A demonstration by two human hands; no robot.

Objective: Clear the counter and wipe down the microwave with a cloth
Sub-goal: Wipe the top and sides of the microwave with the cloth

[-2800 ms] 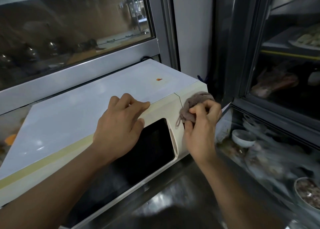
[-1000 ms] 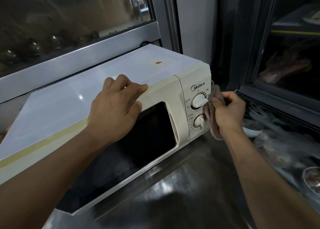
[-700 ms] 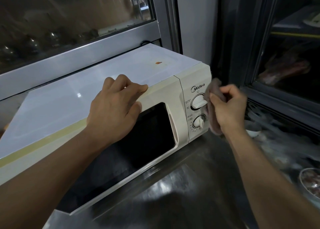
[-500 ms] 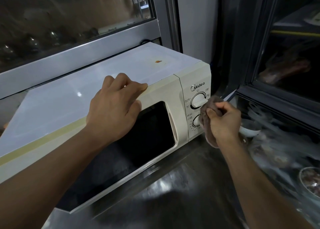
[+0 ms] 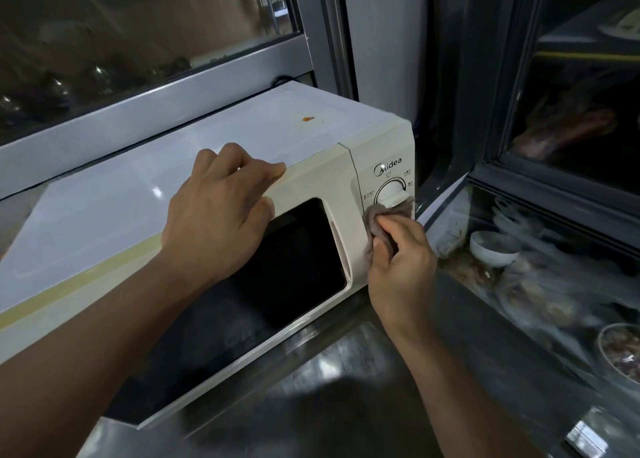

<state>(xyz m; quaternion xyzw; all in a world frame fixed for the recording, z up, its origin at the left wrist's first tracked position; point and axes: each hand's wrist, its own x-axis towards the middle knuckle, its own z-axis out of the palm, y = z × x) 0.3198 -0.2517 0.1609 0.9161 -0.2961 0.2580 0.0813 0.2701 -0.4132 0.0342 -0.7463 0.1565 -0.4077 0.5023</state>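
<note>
The microwave [image 5: 242, 139] sits on a dark steel counter [image 5: 346, 388] below a window [image 5: 138, 25], its door shut and its control panel at its right end; the left hand [image 5: 221, 212] rests palm-down on the front top edge above the door, fingers bent over onto the top, gripping nothing; the right hand [image 5: 398, 260] has its fingers curled round a bunched grey cloth [image 5: 384, 215] and presses it against the panel just under the upper knob [image 5: 391, 191], covering the spot below it; the brand name shows above that knob; a small orange mark [image 5: 307, 119] lies on the white top; to the right, behind glass, a white bowl [image 5: 493, 248] stands among blurred dishes, well apart from the cloth.
</note>
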